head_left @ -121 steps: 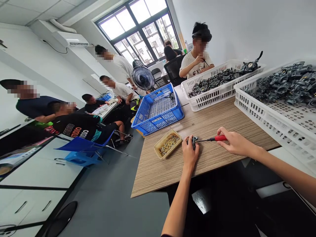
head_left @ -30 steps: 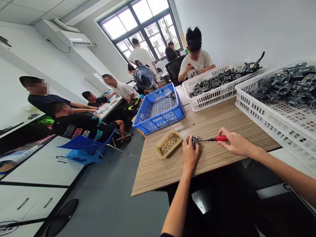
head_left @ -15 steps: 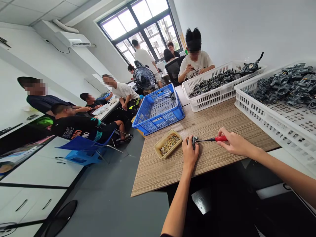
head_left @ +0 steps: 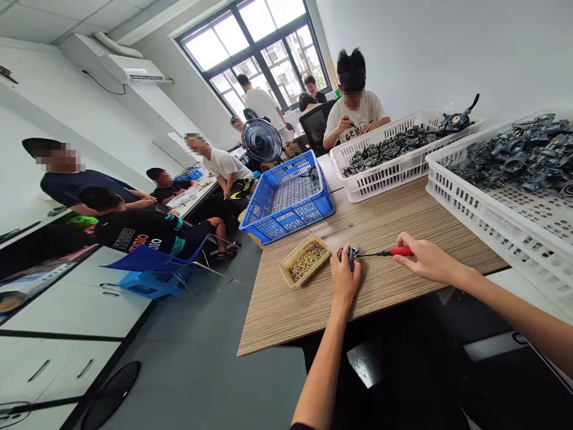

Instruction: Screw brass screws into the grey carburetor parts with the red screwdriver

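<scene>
My left hand [head_left: 344, 272] is closed around a small dark metal part [head_left: 353, 257] and steadies it on the wood-grain table [head_left: 286, 322]. Fingers cover most of that part. From the right, my right hand [head_left: 423, 258] grips the red handle of a screwdriver [head_left: 400, 251], whose dark shaft lies nearly level with its tip at the part. Whether the tip sits in a screw is too small to tell. Just left of my left hand stands a small yellowish tray [head_left: 286, 269] of brass-coloured and silvery screws [head_left: 308, 261].
A blue crate [head_left: 290, 221] stands beyond the screw tray. White crates [head_left: 385, 186] [head_left: 492, 218] heaped with dark metal parts line the back and right. Across the table a co-worker [head_left: 356, 116] handles a small tool. Other people sit and stand at the left, near a fan [head_left: 262, 140].
Both my hands, the part and the screwdriver stay practically where they were. In the background at left, people have shifted slightly.
</scene>
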`<state>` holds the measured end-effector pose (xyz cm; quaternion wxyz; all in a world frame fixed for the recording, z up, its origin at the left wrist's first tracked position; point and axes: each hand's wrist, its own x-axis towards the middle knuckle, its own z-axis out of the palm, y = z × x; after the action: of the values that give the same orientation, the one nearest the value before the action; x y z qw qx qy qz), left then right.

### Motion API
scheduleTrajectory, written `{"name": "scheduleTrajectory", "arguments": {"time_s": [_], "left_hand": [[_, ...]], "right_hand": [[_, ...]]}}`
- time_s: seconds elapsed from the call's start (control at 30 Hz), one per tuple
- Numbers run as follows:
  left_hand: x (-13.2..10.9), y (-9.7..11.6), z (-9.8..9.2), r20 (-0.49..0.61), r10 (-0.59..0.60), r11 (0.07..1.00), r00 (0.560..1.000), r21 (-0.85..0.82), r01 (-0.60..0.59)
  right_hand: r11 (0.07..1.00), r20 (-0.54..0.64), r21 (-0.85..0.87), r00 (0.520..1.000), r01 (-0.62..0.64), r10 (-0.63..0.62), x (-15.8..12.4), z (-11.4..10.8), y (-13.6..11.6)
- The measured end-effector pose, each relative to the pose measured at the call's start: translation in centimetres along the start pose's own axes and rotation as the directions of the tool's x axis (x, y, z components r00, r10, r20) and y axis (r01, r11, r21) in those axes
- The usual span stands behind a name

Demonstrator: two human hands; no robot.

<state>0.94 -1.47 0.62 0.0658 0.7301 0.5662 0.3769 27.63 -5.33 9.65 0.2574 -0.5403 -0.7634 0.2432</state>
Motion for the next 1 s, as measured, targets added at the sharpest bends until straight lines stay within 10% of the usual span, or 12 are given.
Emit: {"name": "scheduleTrajectory", "arguments": {"time_s": [1.0], "left_hand": [[-0.3,0.2,0.4,-0.002,0.025,0.998,1.0,0.058,-0.025]], "right_hand": [[0.998,0.003,0.054,1.0,-0.022,0.022,0.3,0.7,1.3]]}}
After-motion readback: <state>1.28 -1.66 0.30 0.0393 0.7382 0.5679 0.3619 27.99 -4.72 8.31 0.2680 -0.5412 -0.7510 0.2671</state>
